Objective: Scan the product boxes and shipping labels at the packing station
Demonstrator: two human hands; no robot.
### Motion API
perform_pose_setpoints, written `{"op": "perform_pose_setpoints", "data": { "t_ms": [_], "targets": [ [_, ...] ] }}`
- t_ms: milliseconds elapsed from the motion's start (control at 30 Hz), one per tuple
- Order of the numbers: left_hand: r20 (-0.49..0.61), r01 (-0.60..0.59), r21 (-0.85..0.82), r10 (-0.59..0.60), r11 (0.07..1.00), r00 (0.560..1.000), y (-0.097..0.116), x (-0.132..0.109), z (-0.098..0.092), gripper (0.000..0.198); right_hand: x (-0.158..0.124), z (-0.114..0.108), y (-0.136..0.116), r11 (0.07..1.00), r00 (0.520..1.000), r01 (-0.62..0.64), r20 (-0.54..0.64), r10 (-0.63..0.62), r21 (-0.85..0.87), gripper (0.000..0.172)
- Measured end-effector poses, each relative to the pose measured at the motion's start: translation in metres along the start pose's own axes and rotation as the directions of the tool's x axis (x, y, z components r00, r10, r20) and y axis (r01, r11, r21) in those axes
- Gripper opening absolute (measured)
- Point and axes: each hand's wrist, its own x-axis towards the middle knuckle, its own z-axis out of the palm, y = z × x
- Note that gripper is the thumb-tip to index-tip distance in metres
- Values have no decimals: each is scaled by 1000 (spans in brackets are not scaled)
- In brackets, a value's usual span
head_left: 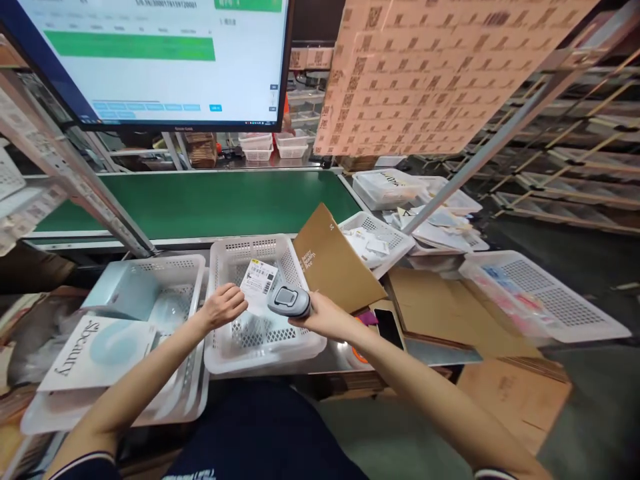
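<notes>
Above the basket (265, 361), a scanner (289, 301) is clamped in the grip of the right hand (325, 316). Inside the basket, a label (259, 277) is seen. At the basket's left side, the left hand (226, 307) is held with its grip curled together. Behind the basket, a green belt (225, 200) is seen.

Gray handheld scanner (289, 302) with a darker panel on top, sitting in the right hand (323, 316) over a white perforated basket (265, 362). White label (259, 279) in there's face-up, kinda crooked, black codes, yellow bit up top.
</notes>
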Motion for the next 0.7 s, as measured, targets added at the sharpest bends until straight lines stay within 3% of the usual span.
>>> {"op": "perform_pose_setpoints", "data": {
  "t_ms": [67,133,167,267,300,367,433,467,500,533,600,633,667,700],
  "targets": [
    [45,13,-9,-13,1000,999,5,1,1,33,5,-3,-8,999,1000,-20,-19,19,-43,38],
    [203,91,-16,-86,996,975,14,5,4,30,10,-6,-15,993,998,-40,-57,34,-114,34],
    [332,165,-19,-149,986,931,20,7,6,27,12,-8,-17,987,997,-46,-65,36,-155,32],
    [669,382,-19,-272,924,692,29,9,7,13,14,-12,-21,959,998,-70,-12,69,-276,25],
    [726,420,-33,-267,907,633,26,8,3,25,13,-13,-21,943,996,-78,21,89,-324,22],
    [745,500,-38,-309,865,591,6,0,-13,48,9,-15,-19,898,988,-80,88,130,-432,18],
    [654,656,98,-545,748,524,-28,-16,-42,58,3,-15,-15,851,979,-64,133,155,-522,15],
    [554,746,203,-703,634,446,-47,-28,-60,62,0,-16,-12,834,975,-55,149,163,-549,16],
    [429,823,303,-840,480,332,-67,-41,-79,66,-2,-16,-11,822,973,-48,159,167,-567,17],
    [308,874,380,-932,303,189,-86,-56,-97,73,-4,-16,-10,817,973,-40,165,164,-576,19],
    [208,901,435,-973,4,-96,-116,-87,-128,81,-7,-15,-12,819,976,-22,165,142,-573,23],
    [220,899,428,-954,-94,-204,-128,-101,-140,80,-8,-15,-15,821,979,-12,162,127,-570,24],
    [255,897,416,-928,-148,-271,-136,-112,-149,76,-9,-14,-20,824,981,-2,157,111,-567,25],
    [296,899,408,-908,-160,-296,-141,-120,-156,73,-10,-13,-26,827,984,14,156,89,-561,26]
  ]
}}
